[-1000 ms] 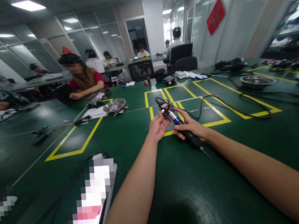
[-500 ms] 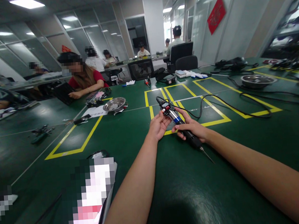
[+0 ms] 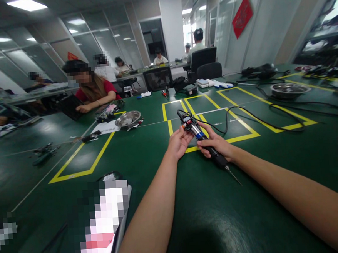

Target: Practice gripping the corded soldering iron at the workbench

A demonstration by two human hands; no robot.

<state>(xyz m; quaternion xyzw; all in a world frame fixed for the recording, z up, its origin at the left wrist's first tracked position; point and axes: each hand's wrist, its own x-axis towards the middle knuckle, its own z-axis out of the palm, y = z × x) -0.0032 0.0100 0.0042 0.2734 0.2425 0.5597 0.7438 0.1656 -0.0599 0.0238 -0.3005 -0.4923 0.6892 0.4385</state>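
Note:
An electric screwdriver (image 3: 197,133), black with a silver and blue band, lies slantwise between my hands, its thin bit pointing down to the right. Around its black grip my right hand (image 3: 215,143) is closed. My left hand (image 3: 178,142) is at the tool's upper end, thumb and fingertips on a small orange-red part there, with the other fingers loosely curled. A black cable (image 3: 236,107) runs from that end to the right across the green table (image 3: 147,151). Yellow tape outlines lie beneath and beyond the tool.
A metal bowl (image 3: 128,119) stands on the left beside white paper; another bowl (image 3: 290,90) stands at the right among cables. A phone-like device (image 3: 106,223) lies at the near left. Across the table sits a person (image 3: 92,85) in red. Chairs stand behind.
The whole view has shifted slightly, with the background a little further left. Both hands keep their places on the screwdriver; my right-hand fingers have moved slightly along the grip.

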